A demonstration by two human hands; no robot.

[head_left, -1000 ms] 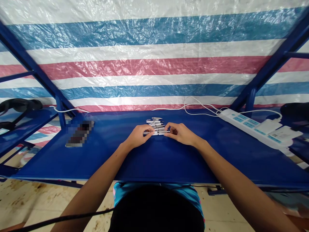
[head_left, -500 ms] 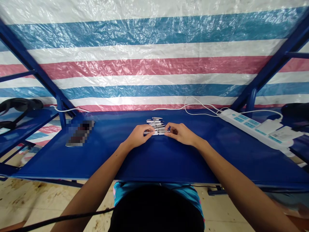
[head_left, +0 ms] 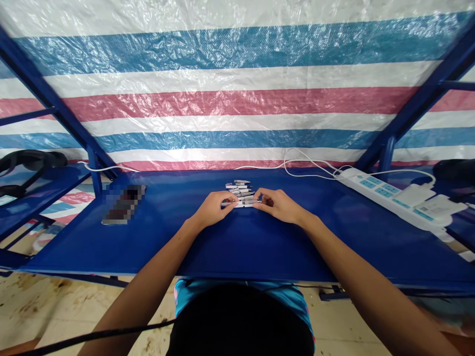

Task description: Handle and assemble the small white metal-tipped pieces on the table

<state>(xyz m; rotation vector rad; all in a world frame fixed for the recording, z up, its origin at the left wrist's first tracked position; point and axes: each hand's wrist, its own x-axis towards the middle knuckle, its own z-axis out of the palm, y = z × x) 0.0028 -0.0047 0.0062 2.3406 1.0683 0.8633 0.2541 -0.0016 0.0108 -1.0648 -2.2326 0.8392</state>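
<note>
Nearest, a black garment (head_left: 241, 321) and bright blue shorts (head_left: 307, 304) are seen, with a black cable (head_left: 111, 332) stretched across at the lower left. Beyond them a blue table (head_left: 256, 247) is spread. Over its middle, both hands are brought near each other but kept apart. The front pens (head_left: 245, 202), grey and white, are laid crosswise between them: their left ends are pinched by thumb and fingers of the left hand (head_left: 213, 207), their right ends by thumb and forefinger of the right hand (head_left: 280, 206). Just behind, more pens (head_left: 239, 188) are heaped loosely. At the left a dark flat object (head_left: 124, 205) is blurred by pixelation; at the right a white power strip (head_left: 382, 192) is set aslant, with adapters plugged in. Along the back edge a white cord (head_left: 260, 167) is trailed. Farthest, a striped sheet (head_left: 237, 104) is hung, flanked by blue posts (head_left: 408, 110).
</note>
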